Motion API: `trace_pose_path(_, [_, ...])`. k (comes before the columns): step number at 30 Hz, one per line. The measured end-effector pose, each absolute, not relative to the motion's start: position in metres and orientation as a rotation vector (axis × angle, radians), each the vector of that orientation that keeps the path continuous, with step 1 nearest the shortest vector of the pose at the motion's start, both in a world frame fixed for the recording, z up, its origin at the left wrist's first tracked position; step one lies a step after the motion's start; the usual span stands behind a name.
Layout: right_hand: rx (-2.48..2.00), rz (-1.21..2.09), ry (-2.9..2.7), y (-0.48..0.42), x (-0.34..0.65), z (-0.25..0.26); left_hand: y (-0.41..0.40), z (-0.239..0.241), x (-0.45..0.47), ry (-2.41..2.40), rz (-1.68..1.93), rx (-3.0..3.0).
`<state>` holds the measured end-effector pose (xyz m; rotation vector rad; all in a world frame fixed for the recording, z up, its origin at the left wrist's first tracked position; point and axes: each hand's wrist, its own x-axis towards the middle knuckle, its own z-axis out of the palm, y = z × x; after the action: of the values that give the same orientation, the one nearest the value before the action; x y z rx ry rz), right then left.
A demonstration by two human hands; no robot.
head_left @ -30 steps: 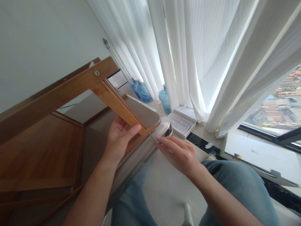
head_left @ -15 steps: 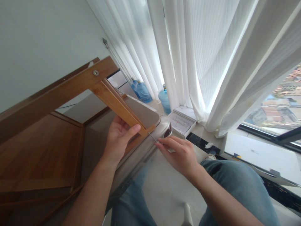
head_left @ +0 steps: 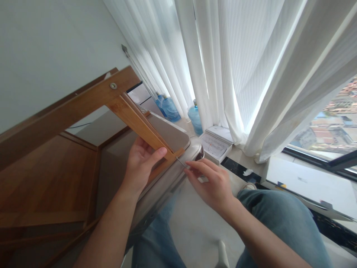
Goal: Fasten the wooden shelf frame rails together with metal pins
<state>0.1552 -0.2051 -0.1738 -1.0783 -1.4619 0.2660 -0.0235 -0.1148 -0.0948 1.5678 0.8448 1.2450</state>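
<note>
My left hand (head_left: 141,163) is closed round a wooden slat (head_left: 139,124) near its lower end, thumb on the near side and fingers behind. That slat belongs to a brown wooden frame (head_left: 69,98) with a metal bolt (head_left: 113,86) in its upper rail. Between the thumb and fingers of my right hand (head_left: 210,182) is a thin metal rod (head_left: 180,161), perhaps a hex key. Its far end meets the end of the slat at the wooden foot piece. The frame rests on a table with a rounded pale edge (head_left: 167,190).
Blue water jugs (head_left: 195,119) stand by the white curtains (head_left: 217,67). An open white box (head_left: 216,147) lies on the floor beyond the table corner. On the right a white flat box (head_left: 309,182) sits below the window. My knees are under the table edge.
The fingers of my right hand have shifted slightly on the metal rod, and the wrist has turned a little. My left hand and the wooden frame stay where they were.
</note>
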Motion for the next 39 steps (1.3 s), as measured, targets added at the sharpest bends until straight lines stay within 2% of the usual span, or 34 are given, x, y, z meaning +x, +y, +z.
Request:
trace_pose_path(30, [-0.973, 0.216, -1.594, -0.2056, 0.1579, -0.1734, -0.1149, -0.0957, -0.0243, 0.866, 1.255, 1.596])
trace_pose_path(39, [-0.985, 0.345, -1.510, -0.2069, 0.1555, -0.1722, -0.1153, -0.0948, -0.0232, 0.875, 1.239, 1.603])
